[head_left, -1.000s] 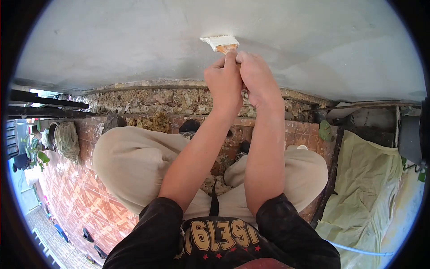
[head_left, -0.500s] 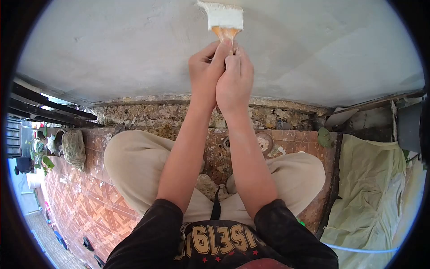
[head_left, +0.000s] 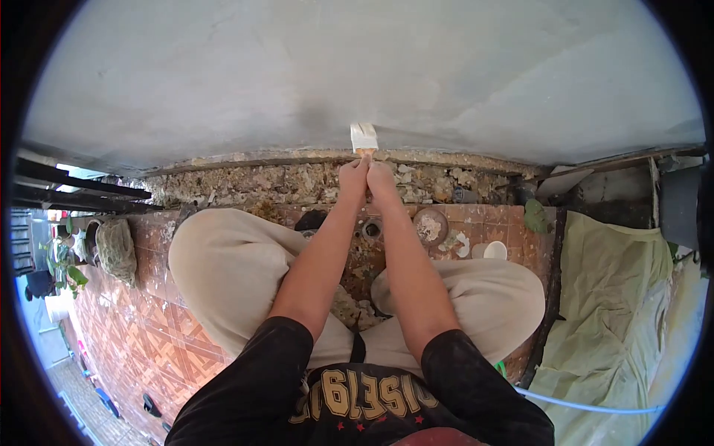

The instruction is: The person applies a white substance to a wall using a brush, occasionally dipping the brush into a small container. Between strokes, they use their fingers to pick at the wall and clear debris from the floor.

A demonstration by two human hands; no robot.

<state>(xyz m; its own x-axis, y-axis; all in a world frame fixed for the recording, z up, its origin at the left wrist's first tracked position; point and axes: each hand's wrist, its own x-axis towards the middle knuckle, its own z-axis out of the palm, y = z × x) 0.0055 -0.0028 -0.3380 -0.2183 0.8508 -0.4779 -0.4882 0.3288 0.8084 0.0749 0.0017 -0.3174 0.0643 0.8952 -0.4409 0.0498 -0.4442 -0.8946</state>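
Both of my hands are closed together around the handle of a paintbrush (head_left: 364,137), whose wide head is coated in white paint. My left hand (head_left: 352,178) grips from the left side and my right hand (head_left: 382,180) from the right, side by side. The bristles touch the lower part of a grey-white wall (head_left: 357,67), just above its rough bottom edge. Most of the handle is hidden inside my fingers.
A round dish with pale residue (head_left: 431,226) and a white cup (head_left: 490,250) stand on the tiled floor by my right knee. Crumbly masonry (head_left: 260,183) runs under the wall. A green cloth (head_left: 602,297) lies to the right, potted plants (head_left: 71,256) to the left.
Both hands have brought the paintbrush down the wall, from high up to near its bottom edge. The white cup beside my right knee has come into view.
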